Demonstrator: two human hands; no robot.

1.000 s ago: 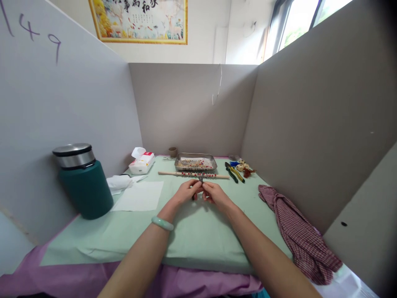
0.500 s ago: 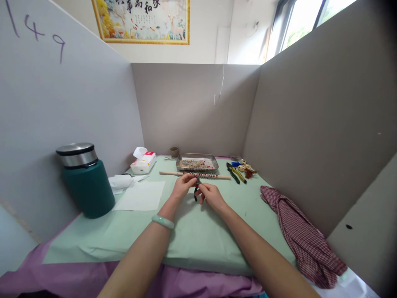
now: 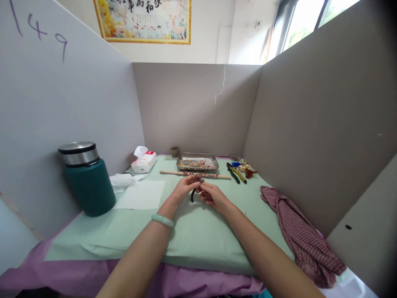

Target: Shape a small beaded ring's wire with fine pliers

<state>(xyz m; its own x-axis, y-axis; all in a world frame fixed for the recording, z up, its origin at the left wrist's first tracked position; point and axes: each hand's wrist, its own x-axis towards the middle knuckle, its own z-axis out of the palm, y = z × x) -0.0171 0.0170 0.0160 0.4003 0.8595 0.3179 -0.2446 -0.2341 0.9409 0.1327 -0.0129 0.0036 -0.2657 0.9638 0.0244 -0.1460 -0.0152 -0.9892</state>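
My left hand point(image 3: 185, 187), with a pale green bangle point(image 3: 162, 220) on the wrist, pinches a small dark piece at its fingertips. The fingers of my right hand point(image 3: 214, 197) close on the same piece from the right. From between them a black, narrow, curved strip point(image 3: 192, 196) hangs down; the upper part looks greyish and thin, and its kind is too small to make out. Just beyond my fingertips lies a wooden stick point(image 3: 170, 172) with red and pale beads along it. Both hands are raised over the green cloth point(image 3: 198, 236).
Behind the stick is a metal tray point(image 3: 197, 155) of small beads, beside a small brown cup point(image 3: 174, 151). Pliers point(image 3: 235, 174) lie right, near thread bundles point(image 3: 247, 167). Tissues point(image 3: 144, 161), white paper point(image 3: 141, 194) and a green flask point(image 3: 89, 186) stand left; checked cloth point(image 3: 300, 236) lies right.
The dark piece has turned slightly between my fingers, and its black strip now hangs further left. My right fingers have curled in more. The camera view has shifted a little.
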